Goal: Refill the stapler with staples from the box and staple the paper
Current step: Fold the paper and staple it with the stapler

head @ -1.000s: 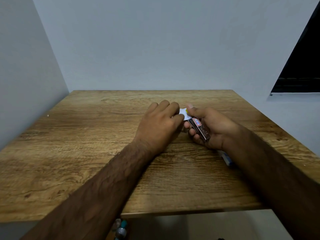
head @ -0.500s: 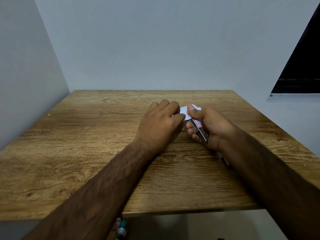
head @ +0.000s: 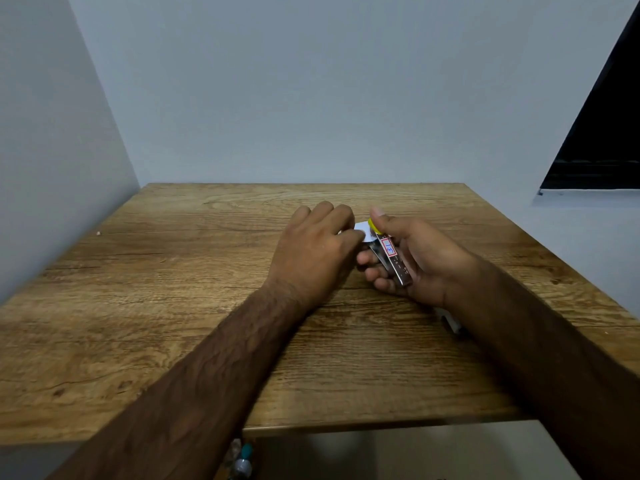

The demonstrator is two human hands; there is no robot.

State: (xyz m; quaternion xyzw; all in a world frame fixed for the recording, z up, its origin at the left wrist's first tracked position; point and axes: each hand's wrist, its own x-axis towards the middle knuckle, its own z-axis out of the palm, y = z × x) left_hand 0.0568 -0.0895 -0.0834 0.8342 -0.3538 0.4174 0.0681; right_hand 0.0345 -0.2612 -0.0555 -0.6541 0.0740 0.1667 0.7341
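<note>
My right hand point(head: 420, 263) grips a small metal stapler point(head: 394, 263) with a red and blue label and a yellow tip, thumb pressing on its front end. A small white piece of paper point(head: 364, 233) sits in the stapler's mouth. My left hand point(head: 317, 249) pinches the paper's left edge, fingers curled over it. Both hands hover just above the wooden table point(head: 173, 306) near its middle. A white box point(head: 450, 322), mostly hidden under my right forearm, lies on the table.
Grey walls close in the table at the left and back. A dark window opening point(head: 602, 140) is at the upper right. Small bottles point(head: 242, 459) show below the table's front edge.
The right hand has tilted the stapler up slightly, showing its yellow tip. The paper stays between both hands; the left hand has barely moved.
</note>
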